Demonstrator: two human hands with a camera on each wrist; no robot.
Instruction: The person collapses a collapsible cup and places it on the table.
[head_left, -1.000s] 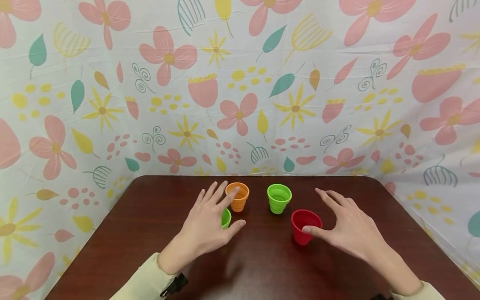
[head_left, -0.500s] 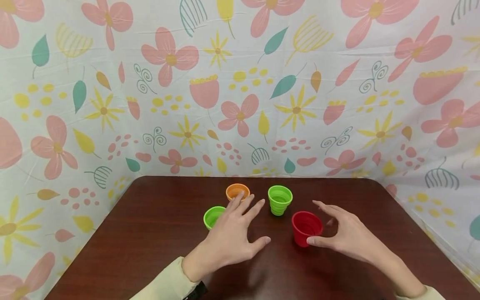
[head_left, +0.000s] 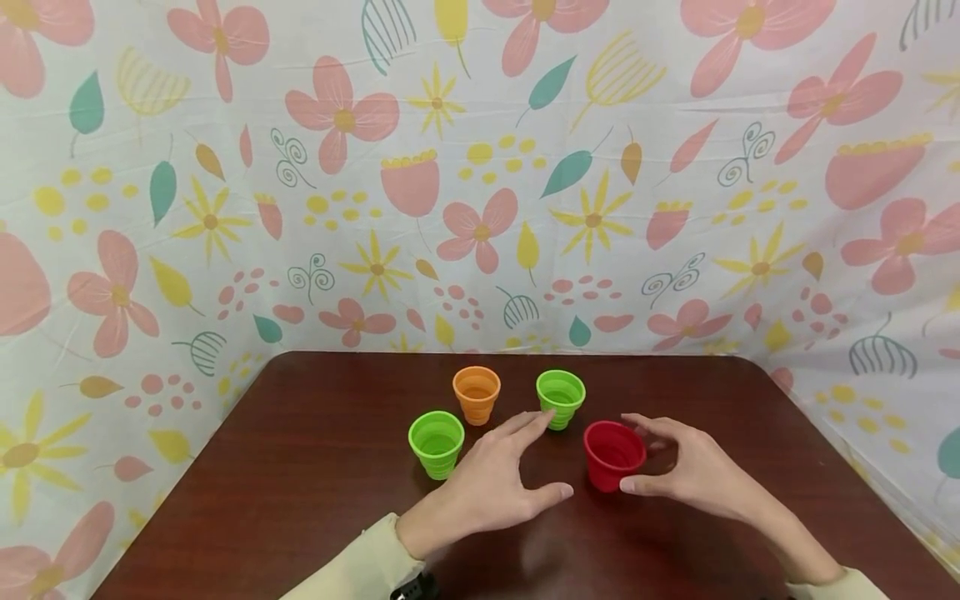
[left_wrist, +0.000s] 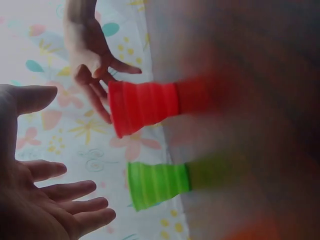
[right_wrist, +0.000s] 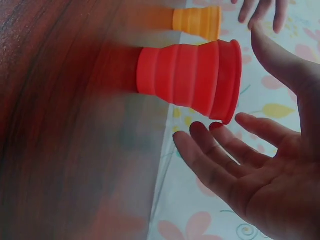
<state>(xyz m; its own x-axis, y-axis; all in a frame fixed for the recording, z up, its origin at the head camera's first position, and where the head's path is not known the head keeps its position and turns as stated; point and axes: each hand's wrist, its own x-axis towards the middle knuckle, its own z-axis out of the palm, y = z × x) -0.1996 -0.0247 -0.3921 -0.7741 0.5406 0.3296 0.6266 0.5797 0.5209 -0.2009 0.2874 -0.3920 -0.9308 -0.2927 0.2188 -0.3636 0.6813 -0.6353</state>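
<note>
A red collapsible cup stands upright on the brown table, and my right hand is around its right side. Thumb and fingers are spread on either side of the cup; in the right wrist view a fingertip is close to the rim, and I cannot tell whether it touches. My left hand hovers left of the red cup with thumb and fingers apart, holding nothing. Its fingertips overlap the lower part of a green cup in the head view. Another green cup stands just left of that hand.
An orange cup stands at the back, between the two green ones. The dark brown table ends at a white cloth with printed flowers, which hangs behind and along both sides.
My left hand has moved right, away from the orange and left green cups, toward the red cup. My right hand has drawn slightly closer around the red cup. The cups stay in place.
</note>
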